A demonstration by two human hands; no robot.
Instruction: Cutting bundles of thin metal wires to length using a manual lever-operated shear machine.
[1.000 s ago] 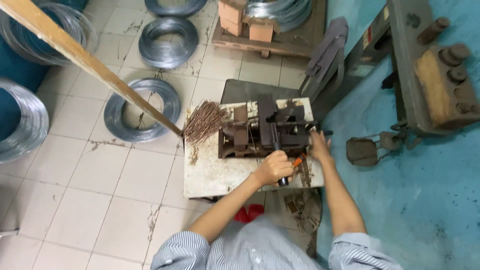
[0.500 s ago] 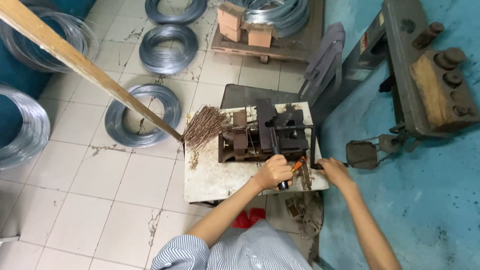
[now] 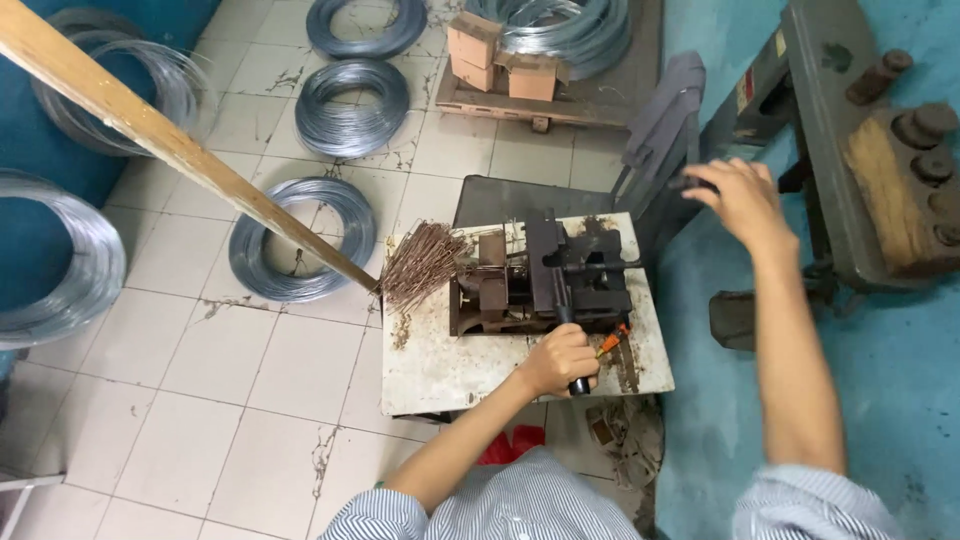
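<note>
My left hand (image 3: pixel 560 360) is closed around the black lever handle (image 3: pixel 578 384) of a dark metal jig (image 3: pixel 540 280), which is bolted on a small worn white table (image 3: pixel 430 370). A bundle of short rusty-brown wire pieces (image 3: pixel 420 265) lies at the jig's left end. An orange-handled tool (image 3: pixel 612 342) rests just right of my left hand. My right hand (image 3: pixel 740 200) is raised up and to the right, away from the table. Its fingers are spread, and the fingertips are at a dark handle (image 3: pixel 692 184) by a grey machine.
A long wooden pole (image 3: pixel 180 150) slants from the upper left down to the table's left edge. Coils of grey wire (image 3: pixel 300 240) lie on the tiled floor to the left and behind. A heavy grey-green machine (image 3: pixel 850 150) stands on the right, and a pallet with small boxes (image 3: pixel 530 75) stands at the back.
My right hand left the jig, dropped past the table's right edge, then rose up and right to the dark handle. My left hand stayed on the lever.
</note>
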